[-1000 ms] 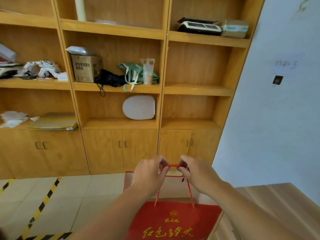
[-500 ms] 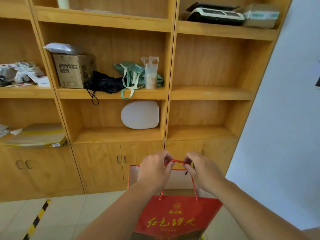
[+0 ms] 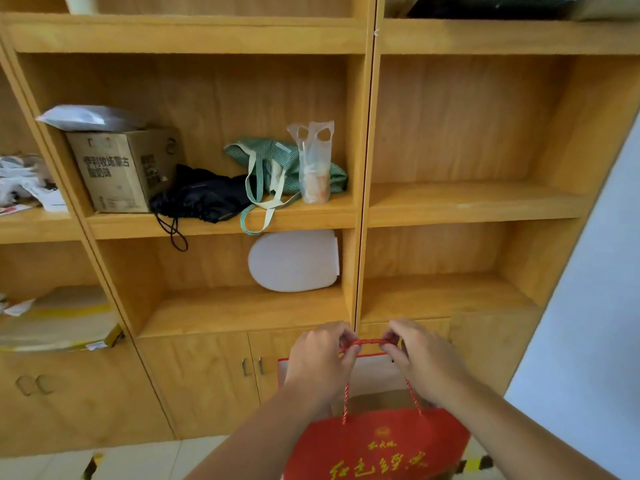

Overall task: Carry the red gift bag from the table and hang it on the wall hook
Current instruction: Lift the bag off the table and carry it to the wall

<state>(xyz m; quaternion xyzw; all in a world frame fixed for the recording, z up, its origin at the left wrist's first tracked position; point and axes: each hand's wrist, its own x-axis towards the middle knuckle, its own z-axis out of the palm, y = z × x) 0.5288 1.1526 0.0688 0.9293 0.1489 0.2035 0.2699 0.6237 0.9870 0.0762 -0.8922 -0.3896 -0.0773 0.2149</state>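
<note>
Hanging low in the foreground, the red gift bag (image 3: 374, 448) shows gold characters across its face and dangles clear of any surface from its red twisted cord handle (image 3: 369, 342). Left hand (image 3: 320, 362) just above the bag, fingers curled in, pinching the left end of that cord between thumb and fingertips. Right hand (image 3: 420, 362) mirrors it, pinching the right end, so the cord runs taut and level between the two (both forearms reach in from the bottom edge). Two strands of cord drop from the hands down to the bag's near rim, and the bag's mouth gapes open, pale inside.

Just behind the bag: the wooden cabinet doors (image 3: 207, 379) of a big shelf unit (image 3: 363, 168). Above the bag, a white oval lid (image 3: 294, 259) leans at the back of a cubby. One shelf higher, a clear plastic bag (image 3: 314, 164) stands upright, a green striped tote (image 3: 277, 164) slumped beside it with straps drooping over the edge, then a black pouch (image 3: 204, 197), then a cardboard box (image 3: 121, 168) farthest left. To the bag's right, a pale wall (image 3: 595, 306).
</note>
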